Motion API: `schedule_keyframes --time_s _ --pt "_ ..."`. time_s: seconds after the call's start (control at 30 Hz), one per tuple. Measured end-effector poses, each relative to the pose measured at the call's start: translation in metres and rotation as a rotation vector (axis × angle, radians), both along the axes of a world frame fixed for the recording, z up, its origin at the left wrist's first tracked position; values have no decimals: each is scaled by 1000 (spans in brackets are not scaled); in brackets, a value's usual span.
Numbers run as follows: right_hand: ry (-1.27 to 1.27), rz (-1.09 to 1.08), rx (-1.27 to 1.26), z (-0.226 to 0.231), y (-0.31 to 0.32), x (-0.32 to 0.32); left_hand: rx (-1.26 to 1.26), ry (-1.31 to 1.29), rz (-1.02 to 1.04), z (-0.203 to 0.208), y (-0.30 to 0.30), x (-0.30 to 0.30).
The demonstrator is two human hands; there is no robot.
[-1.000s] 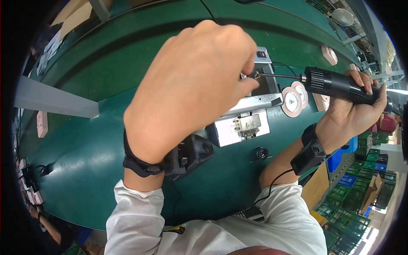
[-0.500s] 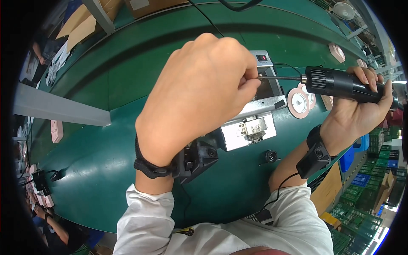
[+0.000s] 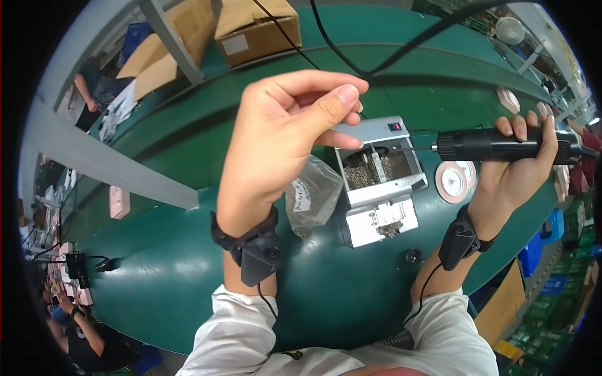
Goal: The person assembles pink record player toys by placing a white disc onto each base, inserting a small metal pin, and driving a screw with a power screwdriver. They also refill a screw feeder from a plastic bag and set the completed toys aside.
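My left hand (image 3: 282,119) is raised left of the screw feeder, a grey metal box (image 3: 375,197). Its thumb meets the curled fingers in a loose pinch, with the little finger apart; anything between the tips is too small or hidden to make out. My right hand (image 3: 511,169) wraps round a black electric screwdriver (image 3: 486,145), held level with its thin bit pointing left over the feeder. Small screws (image 3: 360,175) fill the feeder's tray on both sides of a metal rail. A clear plastic bag (image 3: 320,188) with a white label leans beside the feeder.
Round pink-and-white discs (image 3: 450,182) lie right of the feeder. A small black round part (image 3: 414,256) sits in front of it. A grey post (image 3: 132,172) rises at the left, and a black cable (image 3: 407,50) hangs overhead. Cardboard boxes (image 3: 257,34) stand at the back.
My left hand has come away from the bit's tip and turned, thumb side showing. The screwdriver bit is now free of my fingers. The view has shifted, and the bag and screw tray now show.
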State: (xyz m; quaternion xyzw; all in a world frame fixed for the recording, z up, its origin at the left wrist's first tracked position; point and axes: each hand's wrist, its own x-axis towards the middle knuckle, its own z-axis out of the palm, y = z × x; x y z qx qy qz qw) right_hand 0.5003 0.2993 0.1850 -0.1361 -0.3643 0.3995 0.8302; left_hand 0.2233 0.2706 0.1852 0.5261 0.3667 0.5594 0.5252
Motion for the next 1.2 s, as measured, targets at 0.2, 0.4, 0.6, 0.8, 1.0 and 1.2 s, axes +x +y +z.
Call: schedule_keyframes --time_s 0.2,0.4,0.6,0.8,1.0,1.2 --pt "24 -90 -99 16 -13 -12 -18 -171 -38 15 -9 -14" --pt "7 -73 -111 12 -12 -11 -21 -261 -179 16 -14 -24" --pt "-59 -107 -44 9 -8 -23 62 -85 -112 11 -6 -33" --pt "-298 123 3 1 -9 -22 417 1075 697 -23 10 -61" --pt "-255 -94 166 0 -10 -26 199 1124 344 -11 -18 -64" --pt "-323 226 175 -2 -17 -11 99 1255 -25 -4 -39 -46"
